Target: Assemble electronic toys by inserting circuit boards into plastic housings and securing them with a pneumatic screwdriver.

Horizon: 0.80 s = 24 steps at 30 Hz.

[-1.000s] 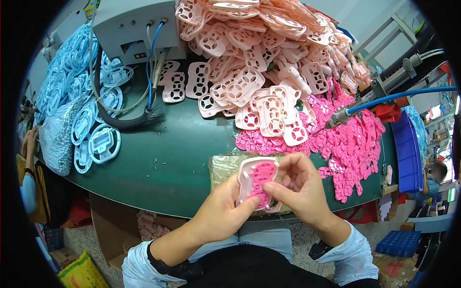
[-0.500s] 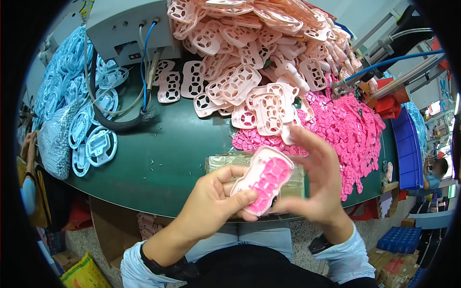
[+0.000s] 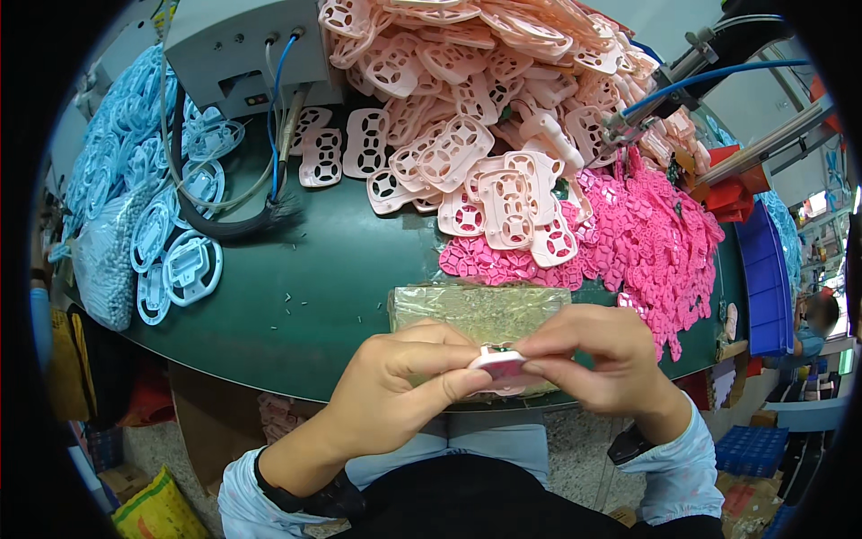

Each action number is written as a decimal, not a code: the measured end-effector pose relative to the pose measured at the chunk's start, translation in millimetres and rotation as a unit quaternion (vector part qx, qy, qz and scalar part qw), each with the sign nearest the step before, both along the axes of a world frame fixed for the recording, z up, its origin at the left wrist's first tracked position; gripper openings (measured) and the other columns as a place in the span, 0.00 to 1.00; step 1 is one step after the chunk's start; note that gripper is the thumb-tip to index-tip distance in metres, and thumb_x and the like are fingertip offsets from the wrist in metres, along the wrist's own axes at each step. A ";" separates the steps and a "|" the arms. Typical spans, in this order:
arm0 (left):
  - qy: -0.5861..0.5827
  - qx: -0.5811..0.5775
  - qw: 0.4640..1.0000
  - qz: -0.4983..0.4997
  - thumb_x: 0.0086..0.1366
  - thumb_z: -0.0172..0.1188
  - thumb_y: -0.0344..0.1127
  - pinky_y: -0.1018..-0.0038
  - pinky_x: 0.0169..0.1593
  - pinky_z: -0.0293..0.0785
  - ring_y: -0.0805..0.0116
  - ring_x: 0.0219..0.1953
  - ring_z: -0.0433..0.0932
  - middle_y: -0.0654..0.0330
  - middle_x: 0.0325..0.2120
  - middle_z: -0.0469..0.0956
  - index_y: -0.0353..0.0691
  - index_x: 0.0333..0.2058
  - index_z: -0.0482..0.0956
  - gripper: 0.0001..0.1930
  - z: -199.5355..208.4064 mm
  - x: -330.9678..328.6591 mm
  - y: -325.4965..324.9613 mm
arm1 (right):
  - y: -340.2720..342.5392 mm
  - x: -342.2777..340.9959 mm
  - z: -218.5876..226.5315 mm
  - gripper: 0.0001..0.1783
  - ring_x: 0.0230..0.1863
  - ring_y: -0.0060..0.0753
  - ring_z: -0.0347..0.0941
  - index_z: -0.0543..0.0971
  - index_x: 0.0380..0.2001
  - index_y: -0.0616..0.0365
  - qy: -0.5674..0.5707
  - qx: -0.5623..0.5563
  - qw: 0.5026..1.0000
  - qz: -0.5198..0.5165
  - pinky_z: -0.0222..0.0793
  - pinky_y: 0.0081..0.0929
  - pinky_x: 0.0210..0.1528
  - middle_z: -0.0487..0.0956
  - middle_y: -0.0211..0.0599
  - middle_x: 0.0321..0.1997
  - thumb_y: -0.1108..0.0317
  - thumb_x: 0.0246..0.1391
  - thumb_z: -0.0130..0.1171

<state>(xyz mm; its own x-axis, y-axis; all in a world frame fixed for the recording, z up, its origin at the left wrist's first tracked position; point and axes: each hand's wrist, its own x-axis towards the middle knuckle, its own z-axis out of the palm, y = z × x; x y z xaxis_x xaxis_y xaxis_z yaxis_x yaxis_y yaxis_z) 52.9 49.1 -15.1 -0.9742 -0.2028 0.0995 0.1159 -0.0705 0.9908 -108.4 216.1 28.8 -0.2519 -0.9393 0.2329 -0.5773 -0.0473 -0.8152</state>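
Observation:
Between my two hands, just above the table's front edge, a pale pink plastic shell is tipped so that I see it nearly edge-on. Its bright pink insert now shows only as a foreshortened strip. My left hand pinches the shell's left end between thumb and fingers. At the other end, my right hand grips it with thumb and forefinger. Something small and dark green shows at its upper edge, too small to name. Behind the hands lies a block wrapped in clear tape.
Beyond the block, pale pink shells are heaped high, beside a pile of bright pink inserts. Light blue wheel-shaped parts lie at left, near a grey machine box with hoses and a brush. A blue bin stands right.
The shell has tilted from face-up to nearly edge-on and come lower. My right hand, spread beside it before, has closed on its right end. My left hand keeps its hold.

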 end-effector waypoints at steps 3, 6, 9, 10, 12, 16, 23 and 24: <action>-0.086 0.111 0.990 0.011 0.64 0.60 0.32 0.78 0.38 0.73 0.73 0.34 0.77 0.57 0.31 0.80 0.31 0.41 0.82 0.11 4.3 -1.6 1.1 | -3.4 -4.4 0.5 0.15 0.30 0.34 0.77 0.82 0.37 0.58 -0.067 0.051 0.996 -0.004 0.71 0.25 0.31 0.80 0.36 0.33 0.74 0.42 0.69; -0.141 0.213 0.965 0.049 0.68 0.56 0.34 0.81 0.37 0.75 0.77 0.34 0.78 0.58 0.35 0.80 0.28 0.43 0.80 0.13 -0.9 -5.6 4.3 | -10.0 -6.3 -6.9 0.17 0.35 0.36 0.77 0.82 0.37 0.56 0.268 -0.124 0.955 -0.011 0.72 0.26 0.33 0.79 0.39 0.39 0.69 0.40 0.71; -0.174 0.346 0.922 0.020 0.68 0.56 0.35 0.75 0.38 0.79 0.75 0.35 0.79 0.60 0.35 0.80 0.30 0.46 0.77 0.14 -1.4 -7.1 -2.2 | -2.9 3.2 -4.9 0.21 0.42 0.43 0.78 0.82 0.37 0.57 0.315 -0.072 0.946 0.016 0.76 0.32 0.39 0.77 0.45 0.47 0.63 0.36 0.74; -0.174 0.346 0.922 0.019 0.68 0.56 0.35 0.75 0.38 0.79 0.75 0.35 0.79 0.60 0.35 0.80 0.30 0.46 0.77 0.14 -3.8 -7.5 -3.3 | -1.4 5.5 -8.0 0.22 0.43 0.45 0.78 0.82 0.37 0.58 0.334 -0.053 0.941 0.018 0.77 0.34 0.42 0.77 0.46 0.46 0.63 0.36 0.74; -0.186 0.363 0.913 0.003 0.70 0.54 0.37 0.76 0.39 0.79 0.74 0.35 0.79 0.59 0.34 0.80 0.31 0.48 0.76 0.15 -7.5 -8.9 -3.7 | -1.1 8.6 -15.0 0.22 0.47 0.48 0.77 0.81 0.38 0.59 0.332 -0.044 0.942 0.009 0.78 0.38 0.46 0.77 0.47 0.47 0.65 0.36 0.74; -0.185 0.327 0.927 -0.001 0.72 0.50 0.40 0.74 0.45 0.77 0.71 0.40 0.79 0.57 0.38 0.79 0.31 0.51 0.73 0.18 2.7 -11.8 -2.2 | 1.8 12.2 -27.6 0.18 0.47 0.45 0.77 0.81 0.38 0.63 0.181 -0.062 0.981 -0.044 0.76 0.33 0.47 0.77 0.47 0.50 0.71 0.40 0.71; -0.095 0.013 0.995 -0.012 0.59 0.66 0.41 0.64 0.61 0.63 0.57 0.54 0.72 0.50 0.53 0.73 0.31 0.57 0.68 0.31 18.6 -12.7 -7.4 | 22.6 3.7 -56.1 0.34 0.54 0.50 0.74 0.64 0.58 0.66 -0.570 -0.081 0.812 -0.100 0.71 0.44 0.57 0.73 0.55 0.54 0.67 0.50 0.65; -0.097 0.011 0.995 -0.009 0.59 0.66 0.41 0.64 0.61 0.63 0.57 0.54 0.72 0.50 0.53 0.73 0.31 0.57 0.68 0.31 15.8 -5.8 -7.0 | 20.5 4.2 -55.2 0.36 0.55 0.52 0.73 0.63 0.59 0.65 -0.638 -0.068 0.763 -0.082 0.71 0.46 0.57 0.72 0.57 0.54 0.63 0.51 0.65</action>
